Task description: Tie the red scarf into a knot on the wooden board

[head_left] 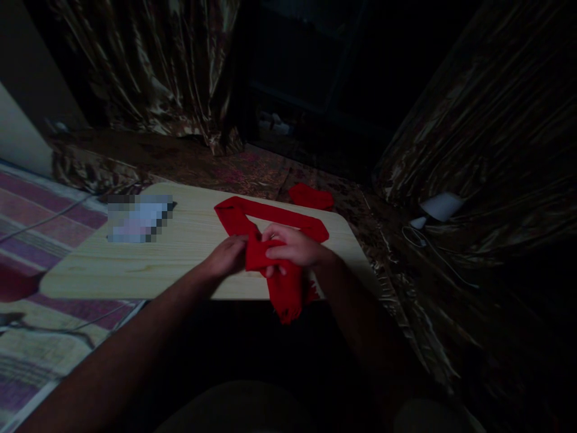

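Note:
A long red cloth strip (288, 288), narrow like a scarf, lies looped on the pale wooden table (189, 264). Its lower end, with a ragged or fringed edge, hangs over the near edge. My right hand (295, 246) is closed on a folded part of the strip, with the fingers across the cloth and the thumb side uppermost. At the left edge of that fold, my left hand (229, 255) has its fingers curled against the cloth and seems to pinch it; its fingertips are partly hidden.
Another red cloth bundle (311, 196) sits just past the table's far edge. A blurred-out flat object (142, 219) lies at the table's left. To the right are a white lamp-like object (442, 205) with a cable, and dark patterned curtains. A striped rug (40, 210) spreads at left.

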`<state>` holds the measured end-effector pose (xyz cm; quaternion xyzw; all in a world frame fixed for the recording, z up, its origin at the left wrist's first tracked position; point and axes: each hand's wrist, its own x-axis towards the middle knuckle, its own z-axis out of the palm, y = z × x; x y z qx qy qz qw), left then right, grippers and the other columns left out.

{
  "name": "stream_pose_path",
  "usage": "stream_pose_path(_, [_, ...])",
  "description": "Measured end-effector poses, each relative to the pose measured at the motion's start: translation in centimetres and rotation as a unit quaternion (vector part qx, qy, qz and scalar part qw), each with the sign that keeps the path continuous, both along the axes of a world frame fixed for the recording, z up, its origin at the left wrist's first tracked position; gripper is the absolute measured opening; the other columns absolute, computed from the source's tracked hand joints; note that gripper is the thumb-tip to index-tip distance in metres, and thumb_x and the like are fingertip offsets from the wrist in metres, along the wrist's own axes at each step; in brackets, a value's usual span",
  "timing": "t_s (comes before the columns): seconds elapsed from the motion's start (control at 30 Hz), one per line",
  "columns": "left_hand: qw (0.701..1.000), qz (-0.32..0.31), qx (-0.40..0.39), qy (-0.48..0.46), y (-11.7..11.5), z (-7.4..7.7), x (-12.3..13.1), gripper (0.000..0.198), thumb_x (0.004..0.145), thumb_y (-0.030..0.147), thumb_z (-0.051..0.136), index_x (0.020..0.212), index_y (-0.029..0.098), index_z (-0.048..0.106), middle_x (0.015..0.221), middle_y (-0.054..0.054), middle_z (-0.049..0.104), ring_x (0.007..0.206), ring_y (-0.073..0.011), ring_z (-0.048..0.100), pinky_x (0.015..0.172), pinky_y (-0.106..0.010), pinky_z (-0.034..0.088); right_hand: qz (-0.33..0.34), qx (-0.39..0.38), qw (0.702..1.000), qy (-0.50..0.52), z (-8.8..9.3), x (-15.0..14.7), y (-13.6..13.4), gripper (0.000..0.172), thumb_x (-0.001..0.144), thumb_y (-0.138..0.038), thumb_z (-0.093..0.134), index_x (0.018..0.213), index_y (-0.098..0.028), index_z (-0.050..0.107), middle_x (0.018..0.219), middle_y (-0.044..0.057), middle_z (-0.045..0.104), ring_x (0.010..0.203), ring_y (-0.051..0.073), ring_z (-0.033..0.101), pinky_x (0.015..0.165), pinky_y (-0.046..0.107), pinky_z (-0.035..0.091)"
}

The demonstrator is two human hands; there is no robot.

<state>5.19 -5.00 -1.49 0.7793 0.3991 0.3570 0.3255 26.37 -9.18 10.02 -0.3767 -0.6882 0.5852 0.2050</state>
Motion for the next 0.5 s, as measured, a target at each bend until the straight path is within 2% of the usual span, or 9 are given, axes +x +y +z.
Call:
stream_pose_path(0.07, [0.991, 0.007, -0.081, -0.111, 0.0, 0.5, -0.2, 0.068, 0.095, 0.060, 0.034, 0.116, 0.013, 0.078, 0.115, -0.015, 0.079, 0.114, -0.0318, 0.071, 0.102, -0.046, 0.055, 0.008, 0.047, 0.998, -0.031, -2.7, -2.8, -0.8, 0.026, 0.082, -0.024, 0.072, 0.102, -0.026, 0.055, 0.086, -0.003, 0.072, 0.069, 0.015, 0.069, 0.060, 0.025, 0.053])
stream_pose_path(0.13, [0.967, 0.000, -0.166, -0.194, -0.1, 1.2, -0.3, 0.067, 0.092, 0.062, 0.039, 0.111, 0.012, 0.080, 0.113, -0.016, 0.079, 0.113, -0.0320, 0.072, 0.103, -0.045, 0.055, 0.023, 0.113, 0.990, -0.076, -4.6, -4.2, -1.9, 0.036, 0.076, -0.025, 0.082, 0.107, -0.026, 0.064, 0.096, -0.001, 0.073, 0.082, 0.018, 0.070, 0.071, 0.028, 0.056])
stream_pose_path(0.17, [0.960, -0.008, -0.192, -0.205, -0.2, 1.4, -0.3, 0.065, 0.090, 0.062, 0.043, 0.109, 0.012, 0.080, 0.113, -0.015, 0.079, 0.113, -0.0320, 0.071, 0.104, -0.045, 0.054, 0.038, 0.132, 0.986, -0.092, -5.1, -4.5, -2.4, 0.043, 0.073, -0.028, 0.086, 0.112, -0.026, 0.067, 0.101, 0.001, 0.074, 0.088, 0.019, 0.070, 0.075, 0.029, 0.056])
stream_pose_path(0.23, [0.973, -0.024, -0.176, -0.147, -0.2, 1.6, -0.3, 0.058, 0.085, 0.063, 0.054, 0.106, 0.016, 0.081, 0.114, -0.013, 0.079, 0.113, -0.0319, 0.071, 0.104, -0.045, 0.053, 0.057, 0.139, 0.984, -0.100, -5.4, -4.2, -3.3, 0.049, 0.075, -0.035, 0.087, 0.120, -0.026, 0.070, 0.109, 0.004, 0.074, 0.095, 0.021, 0.071, 0.080, 0.031, 0.056])
stream_pose_path(0.3, [0.993, -0.024, -0.100, -0.056, 0.1, 1.3, -0.2, 0.048, 0.075, 0.058, 0.069, 0.102, 0.020, 0.081, 0.112, -0.011, 0.080, 0.111, -0.0317, 0.070, 0.103, -0.044, 0.053, 0.036, 0.120, 0.989, -0.081, -5.4, -3.3, -3.7, 0.034, 0.083, -0.035, 0.079, 0.114, -0.023, 0.073, 0.106, 0.005, 0.076, 0.095, 0.020, 0.072, 0.081, 0.031, 0.056])
stream_pose_path(0.37, [0.999, -0.001, -0.034, -0.002, 0.3, 0.6, -0.2, 0.038, 0.071, 0.050, 0.072, 0.096, 0.022, 0.080, 0.106, -0.009, 0.080, 0.105, -0.0292, 0.071, 0.098, -0.042, 0.054, -0.033, 0.118, 0.990, -0.073, -5.3, -1.9, -3.7, 0.014, 0.089, -0.031, 0.071, 0.095, -0.019, 0.075, 0.090, 0.004, 0.076, 0.083, 0.018, 0.071, 0.075, 0.029, 0.054])
stream_pose_path(0.43, [0.999, 0.023, -0.027, 0.012, 0.6, -0.1, -0.1, 0.028, 0.075, 0.045, 0.066, 0.087, 0.022, 0.078, 0.098, -0.007, 0.079, 0.091, -0.0252, 0.071, 0.087, -0.038, 0.056, -0.117, 0.148, 0.977, -0.095, -5.4, -0.5, -3.4, 0.014, 0.089, -0.027, 0.068, 0.079, -0.018, 0.072, 0.072, 0.001, 0.071, 0.070, 0.016, 0.066, 0.067, 0.027, 0.051])
stream_pose_path(0.5, [0.998, 0.036, -0.050, 0.009, 0.7, -0.5, -0.1, 0.023, 0.078, 0.042, 0.062, 0.079, 0.021, 0.074, 0.091, -0.006, 0.077, 0.078, -0.0218, 0.069, 0.075, -0.035, 0.055, -0.177, 0.190, 0.958, -0.121, -5.7, 0.9, -3.0, 0.012, 0.088, -0.024, 0.067, 0.079, -0.017, 0.072, 0.069, 0.000, 0.068, 0.067, 0.014, 0.063, 0.065, 0.026, 0.050])
